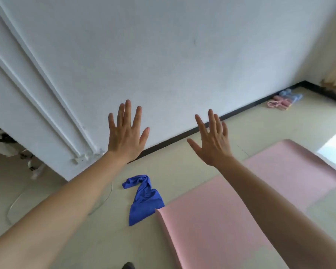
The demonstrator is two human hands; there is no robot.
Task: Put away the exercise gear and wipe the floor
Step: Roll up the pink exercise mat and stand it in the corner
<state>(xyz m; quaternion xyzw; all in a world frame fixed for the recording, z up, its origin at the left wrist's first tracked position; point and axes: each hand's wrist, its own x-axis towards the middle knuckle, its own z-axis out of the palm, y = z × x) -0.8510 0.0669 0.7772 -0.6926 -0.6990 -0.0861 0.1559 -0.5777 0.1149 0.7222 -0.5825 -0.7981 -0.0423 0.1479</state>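
Hovering left hand [125, 139], right hand [214, 146], outspread

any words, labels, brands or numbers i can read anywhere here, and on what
None can be read.
The mat, cloth and wall show no print.
The gear by the far wall is too small and blurred to show any label.

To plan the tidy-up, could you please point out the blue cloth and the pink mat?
blue cloth [145, 204], head view, on its wide lower fold.
pink mat [202, 230], head view, on its bare near end.
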